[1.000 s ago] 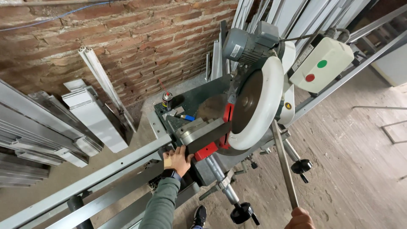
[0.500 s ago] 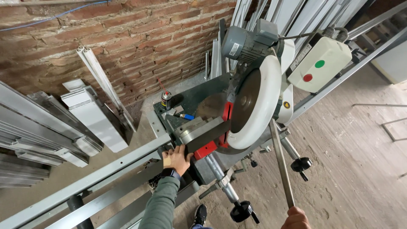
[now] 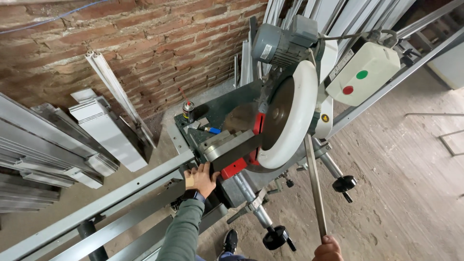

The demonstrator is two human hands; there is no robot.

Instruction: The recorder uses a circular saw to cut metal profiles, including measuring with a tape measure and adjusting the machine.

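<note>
Against the brick wall (image 3: pixel 145 53) stands a chop saw (image 3: pixel 270 125) on a stand, its round blade (image 3: pixel 276 115) half covered by a white guard (image 3: pixel 299 116) with a grey motor (image 3: pixel 282 43) above. Below the blade, a long grey metal profile (image 3: pixel 121 198) runs from the lower left up to the saw's fence. The left hand (image 3: pixel 200 178) lies flat on this profile just beside the red clamp (image 3: pixel 234 168), fingers spread and pressing down, not wrapped around anything; a green sleeve (image 3: pixel 183 232) and a dark watch (image 3: pixel 192 195) show at the wrist. The right hand (image 3: pixel 327 249), at the bottom edge, is closed in a fist around the end of the saw's long lever (image 3: pixel 315 186), which rises to the guard. A white switch box (image 3: pixel 363 77) with a green and a red button sits at the upper right. A spray can (image 3: pixel 188 112) stands on the saw table near the wall. White and grey profiles (image 3: pixel 104 128) lean at the left. A dark shoe (image 3: pixel 230 239) rests on the dusty floor (image 3: pixel 411 193).
</note>
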